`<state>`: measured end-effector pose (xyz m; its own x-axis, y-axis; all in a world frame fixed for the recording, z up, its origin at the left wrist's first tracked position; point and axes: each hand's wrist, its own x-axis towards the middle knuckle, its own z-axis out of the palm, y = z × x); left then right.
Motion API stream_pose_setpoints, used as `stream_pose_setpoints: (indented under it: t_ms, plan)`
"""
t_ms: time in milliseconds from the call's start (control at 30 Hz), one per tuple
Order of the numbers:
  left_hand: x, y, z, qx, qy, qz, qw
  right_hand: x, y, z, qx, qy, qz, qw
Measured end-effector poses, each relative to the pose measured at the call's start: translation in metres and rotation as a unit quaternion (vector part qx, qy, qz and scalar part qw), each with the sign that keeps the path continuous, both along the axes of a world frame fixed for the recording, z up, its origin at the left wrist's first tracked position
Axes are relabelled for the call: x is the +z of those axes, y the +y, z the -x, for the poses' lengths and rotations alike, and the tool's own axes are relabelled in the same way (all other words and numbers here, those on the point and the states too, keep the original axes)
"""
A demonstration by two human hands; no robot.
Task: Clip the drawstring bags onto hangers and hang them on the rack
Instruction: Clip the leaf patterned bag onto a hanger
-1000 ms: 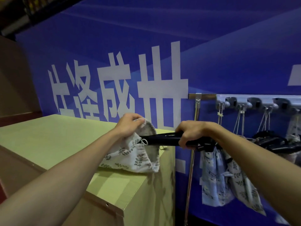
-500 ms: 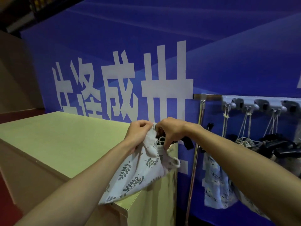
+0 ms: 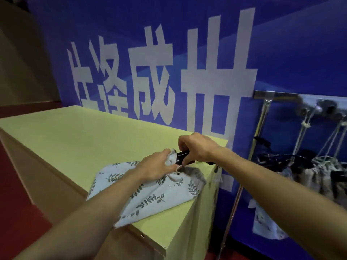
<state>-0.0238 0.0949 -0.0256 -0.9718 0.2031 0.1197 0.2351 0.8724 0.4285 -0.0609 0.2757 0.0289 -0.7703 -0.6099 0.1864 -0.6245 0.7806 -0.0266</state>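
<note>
A white drawstring bag (image 3: 150, 196) with a dark leaf print lies on the near right corner of the pale wooden table (image 3: 78, 139). My left hand (image 3: 155, 166) grips the bunched top of the bag. My right hand (image 3: 195, 149) pinches the black hanger (image 3: 181, 158) right at the bag's top edge; most of the hanger is hidden under that hand. To the right, the metal rack (image 3: 262, 128) carries several black hangers with bags (image 3: 317, 177) clipped on, hung by cords from its rail.
A blue banner (image 3: 187, 53) with large white characters stands directly behind the table and rack. The table's right end drops off next to the rack's upright pole. Red floor (image 3: 16, 212) runs along the table's left side.
The bag and both hands have come down from mid-air onto the table's corner. The view has tilted down and left, so the rack sits further right.
</note>
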Motion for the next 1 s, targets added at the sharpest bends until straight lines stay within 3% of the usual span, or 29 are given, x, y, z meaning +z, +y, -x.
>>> stream_pose_setpoints:
  t_ms: [200,367,467,633,800,1000]
  plan:
    - [-0.014,-0.004,0.016,0.020,0.018,0.062,0.998,-0.016,0.003,0.008,0.016,0.069,0.118,0.991]
    - [-0.015,-0.006,0.024,0.027,0.001,0.029,0.999,-0.033,0.001,-0.006,-0.035,-0.026,0.020,0.999]
    - [-0.013,-0.008,0.026,0.029,-0.010,-0.005,1.000,-0.040,-0.005,-0.011,-0.056,0.008,-0.020,0.998]
    - [-0.001,-0.011,0.022,0.030,-0.004,-0.077,0.997,-0.044,-0.014,-0.015,-0.022,0.082,0.012,0.996]
    - [0.026,-0.009,0.007,0.038,0.034,-0.118,0.992,-0.036,-0.009,-0.023,0.017,0.090,0.152,0.984]
    - [0.068,-0.003,-0.016,0.039,0.043,-0.201,0.978,0.009,0.016,-0.044,0.034,-0.130,0.423,0.896]
